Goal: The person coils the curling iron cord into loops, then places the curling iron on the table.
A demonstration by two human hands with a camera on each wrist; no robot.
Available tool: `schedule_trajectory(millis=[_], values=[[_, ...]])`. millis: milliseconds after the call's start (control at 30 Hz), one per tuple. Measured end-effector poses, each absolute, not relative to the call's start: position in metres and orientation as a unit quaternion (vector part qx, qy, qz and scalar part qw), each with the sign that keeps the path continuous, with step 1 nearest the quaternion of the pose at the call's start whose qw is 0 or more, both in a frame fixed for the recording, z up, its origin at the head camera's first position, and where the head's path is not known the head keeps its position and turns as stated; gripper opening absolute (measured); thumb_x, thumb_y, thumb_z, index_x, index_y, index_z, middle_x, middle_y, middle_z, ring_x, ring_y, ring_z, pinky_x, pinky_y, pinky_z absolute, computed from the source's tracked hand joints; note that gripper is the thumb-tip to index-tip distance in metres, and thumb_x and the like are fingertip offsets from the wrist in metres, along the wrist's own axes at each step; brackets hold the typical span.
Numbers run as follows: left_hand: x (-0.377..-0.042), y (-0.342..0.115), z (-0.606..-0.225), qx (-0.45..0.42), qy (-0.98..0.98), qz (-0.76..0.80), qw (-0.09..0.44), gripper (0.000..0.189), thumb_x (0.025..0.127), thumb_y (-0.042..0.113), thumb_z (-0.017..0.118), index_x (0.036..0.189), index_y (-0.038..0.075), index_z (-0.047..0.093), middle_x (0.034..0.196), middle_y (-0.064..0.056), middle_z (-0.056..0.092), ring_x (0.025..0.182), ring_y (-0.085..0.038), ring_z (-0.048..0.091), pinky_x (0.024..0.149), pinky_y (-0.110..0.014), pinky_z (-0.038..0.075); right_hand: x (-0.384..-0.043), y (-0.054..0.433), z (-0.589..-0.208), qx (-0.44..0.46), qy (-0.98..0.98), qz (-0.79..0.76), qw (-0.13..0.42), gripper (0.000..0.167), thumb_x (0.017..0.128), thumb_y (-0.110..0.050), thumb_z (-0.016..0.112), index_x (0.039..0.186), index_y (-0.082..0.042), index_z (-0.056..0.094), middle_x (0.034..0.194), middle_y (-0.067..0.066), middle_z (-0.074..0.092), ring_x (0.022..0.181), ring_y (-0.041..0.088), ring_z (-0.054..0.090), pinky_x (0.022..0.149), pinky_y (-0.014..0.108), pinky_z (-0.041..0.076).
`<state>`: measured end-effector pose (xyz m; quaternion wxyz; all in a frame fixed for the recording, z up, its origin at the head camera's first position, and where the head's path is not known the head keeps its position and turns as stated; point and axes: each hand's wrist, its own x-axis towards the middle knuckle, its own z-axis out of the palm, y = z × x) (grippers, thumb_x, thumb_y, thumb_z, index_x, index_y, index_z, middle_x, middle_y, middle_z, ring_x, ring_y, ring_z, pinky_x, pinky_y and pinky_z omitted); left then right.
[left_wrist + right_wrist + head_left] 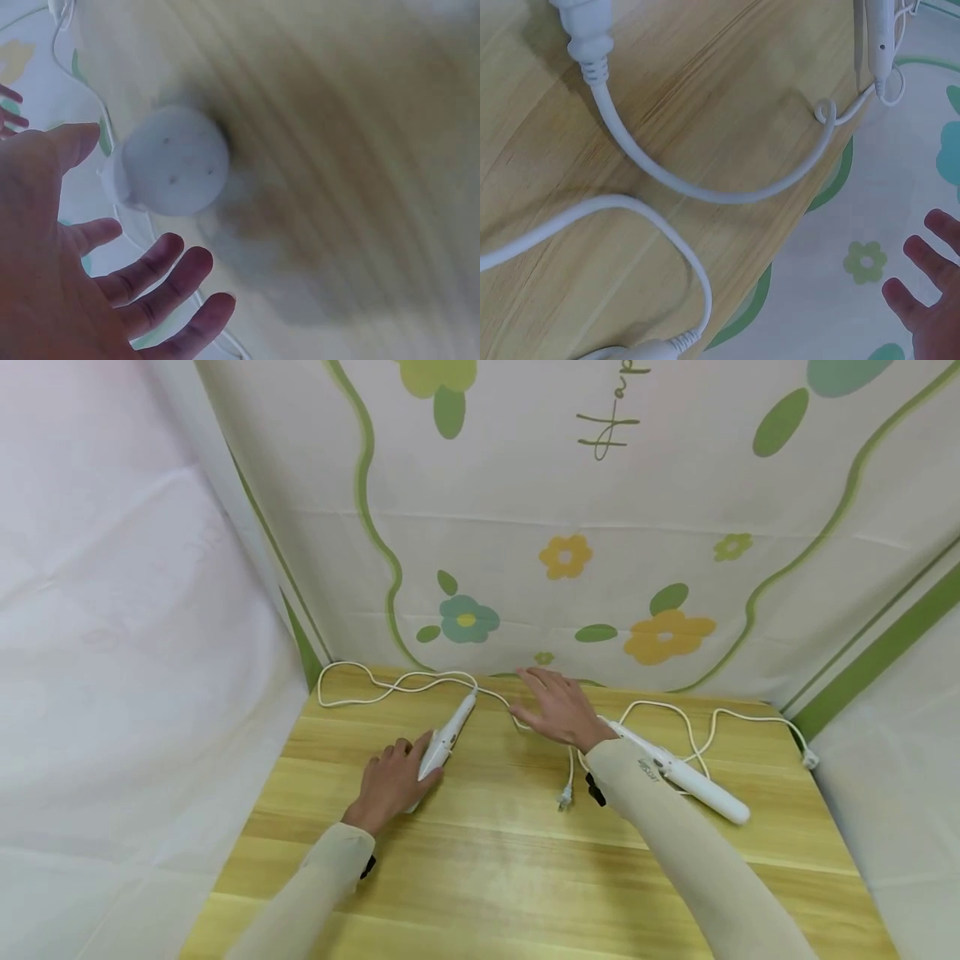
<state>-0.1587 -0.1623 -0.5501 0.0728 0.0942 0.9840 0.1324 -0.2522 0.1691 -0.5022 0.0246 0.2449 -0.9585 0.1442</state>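
Near the table's left back lies a white corded wand (447,737), resembling a hair straightener, its cord end pointing at the wall. My left hand (393,777) is at its thick end. In the left wrist view, thumb and fingers are spread around the round end (180,161) without closing on it. Fingers extended, my right hand (557,706) hovers above the back edge over a white cord (495,695), holding nothing. Beside my right forearm lies a second white wand (705,789), partly hidden by the sleeve. A two-pin plug (565,799) lies between the wands.
The wooden table (480,877) meets a flower-printed cloth wall (510,585) at its back. White cloth hangs at both sides. Another plug (810,760) lies at the right edge, its cord (738,717) curving along the back. A looped cord (352,700) lies at the back left.
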Motion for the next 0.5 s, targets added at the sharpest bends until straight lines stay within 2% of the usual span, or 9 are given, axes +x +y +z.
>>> schedule_trajectory(millis=[133,333,500], values=[[-0.152,-0.163,-0.557,0.086,0.981,0.159,0.073,0.08,0.104,0.057,0.068,0.17,0.023,0.039,0.136,-0.018,0.061,0.11,-0.033,0.061,0.087,-0.057,0.056,-0.251,0.164,-0.505,0.249,-0.958,0.138,0.024,0.078,0.108,-0.059,0.059,0.17,-0.017,0.038,0.167,0.017,0.049,0.151,0.045,0.049,0.118,0.071,0.041],[-0.145,-0.165,-0.562,0.075,0.98,0.176,0.058,0.079,0.1,0.055,0.075,0.165,0.022,0.045,0.131,-0.016,0.062,0.105,-0.03,0.062,0.069,-0.047,0.054,-0.249,0.158,-0.507,0.263,-0.954,0.136,0.034,0.077,0.108,-0.06,0.059,0.169,-0.017,0.041,0.167,0.016,0.05,0.15,0.043,0.051,0.115,0.069,0.044],[-0.142,-0.167,-0.568,0.068,0.981,0.177,0.045,0.077,0.098,0.054,0.079,0.16,0.019,0.051,0.128,-0.015,0.065,0.105,-0.031,0.066,0.066,-0.046,0.054,-0.25,0.154,-0.508,0.266,-0.954,0.138,0.028,0.078,0.108,-0.062,0.057,0.17,-0.019,0.039,0.168,0.015,0.048,0.151,0.043,0.049,0.117,0.068,0.043]])
